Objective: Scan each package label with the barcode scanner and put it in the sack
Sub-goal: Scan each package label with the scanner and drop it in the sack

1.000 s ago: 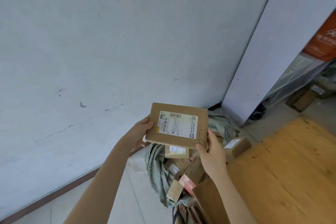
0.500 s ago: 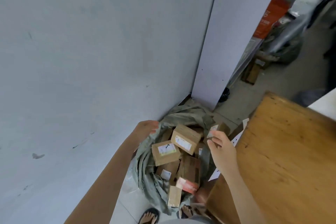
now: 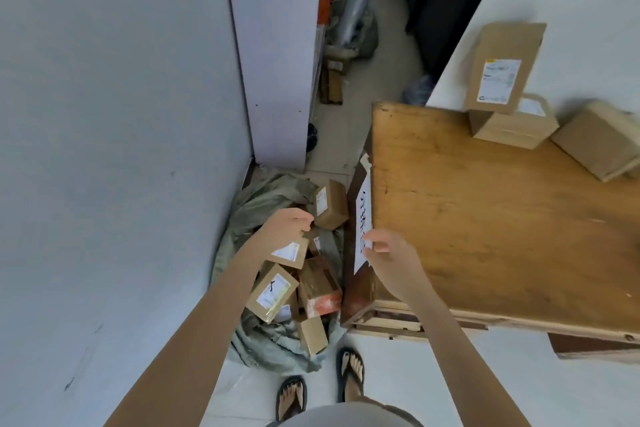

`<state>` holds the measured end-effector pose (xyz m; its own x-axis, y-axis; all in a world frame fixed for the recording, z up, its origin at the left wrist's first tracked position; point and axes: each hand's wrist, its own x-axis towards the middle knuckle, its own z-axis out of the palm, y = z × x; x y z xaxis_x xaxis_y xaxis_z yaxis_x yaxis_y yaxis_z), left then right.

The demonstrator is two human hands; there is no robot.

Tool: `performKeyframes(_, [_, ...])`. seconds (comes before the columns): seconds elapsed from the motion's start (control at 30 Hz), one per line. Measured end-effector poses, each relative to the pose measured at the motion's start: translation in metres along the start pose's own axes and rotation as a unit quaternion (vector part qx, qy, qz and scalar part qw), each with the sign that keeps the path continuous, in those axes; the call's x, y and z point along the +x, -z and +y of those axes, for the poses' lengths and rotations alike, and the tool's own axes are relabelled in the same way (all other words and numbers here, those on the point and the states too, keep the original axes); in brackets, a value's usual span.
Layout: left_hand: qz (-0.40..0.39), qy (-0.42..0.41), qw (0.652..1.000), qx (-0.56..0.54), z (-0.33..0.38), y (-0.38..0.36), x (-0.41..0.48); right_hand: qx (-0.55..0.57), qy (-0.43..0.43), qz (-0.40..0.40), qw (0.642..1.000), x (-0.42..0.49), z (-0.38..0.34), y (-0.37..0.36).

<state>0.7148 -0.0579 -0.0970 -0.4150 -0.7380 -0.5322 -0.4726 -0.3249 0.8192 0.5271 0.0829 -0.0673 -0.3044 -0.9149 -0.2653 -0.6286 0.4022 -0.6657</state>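
A grey-green sack (image 3: 266, 198) lies open on the floor between the wall and the wooden table (image 3: 485, 218). Several brown cardboard packages with white labels fill it, among them one near the table leg (image 3: 329, 204) and one with a black mark on its label (image 3: 273, 291). My left hand (image 3: 289, 224) hovers over the sack with curled fingers and holds nothing. Next to the table's left edge, my right hand (image 3: 384, 250) is empty, fingers loosely apart. Three more packages (image 3: 502, 66) stand at the table's far right. No barcode scanner is in view.
A white wall runs along the left, with a white pillar (image 3: 277, 45) behind the sack. A paper sign (image 3: 363, 225) hangs on the table's side. Clutter and boxes fill the passage beyond (image 3: 346, 45). My feet in sandals (image 3: 351, 371) stand just before the sack.
A second ago both hands held a flat labelled package above the sack. It has been let go into the sack, both hands are empty, and my view has turned right toward the table.
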Motion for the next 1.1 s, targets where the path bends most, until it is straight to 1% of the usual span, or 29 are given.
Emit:
performKeyframes(0.13, [-0.062,-0.041,0.994,0.08,0.032,-0.044,0.003,-0.023,-0.023,0.019,0.999,-0.015,0.015,0.024])
performKeyframes(0.23, [-0.101,-0.083,0.977,0.166,0.056,-0.077,0.003,-0.023,-0.051,0.048,0.997,-0.026,0.028,0.045])
performKeyframes(0.37, [-0.127,-0.104,0.956,0.244,0.078,-0.117,0.007,-0.034,-0.062,0.072,0.995,-0.04,0.054,0.072])
performKeyframes(0.57, [-0.145,-0.134,0.936,0.291,0.119,-0.196,0.012,-0.028,-0.09,0.095,0.991,-0.057,0.109,0.125])
performKeyframes(0.67, [-0.129,-0.147,0.934,0.298,0.142,-0.245,0.014,-0.024,-0.092,0.097,0.991,-0.063,0.146,0.159])
performKeyframes(0.87, [-0.108,-0.15,0.926,0.33,0.162,-0.35,0.021,-0.018,-0.109,0.099,0.989,-0.079,0.224,0.228])
performKeyframes(1.0, [-0.12,-0.148,0.919,0.346,0.172,-0.415,0.035,-0.018,-0.126,0.094,0.987,-0.084,0.272,0.27])
performKeyframes(1.1, [-0.133,-0.138,0.911,0.364,0.181,-0.449,0.045,-0.01,-0.128,0.089,0.988,-0.084,0.299,0.294])
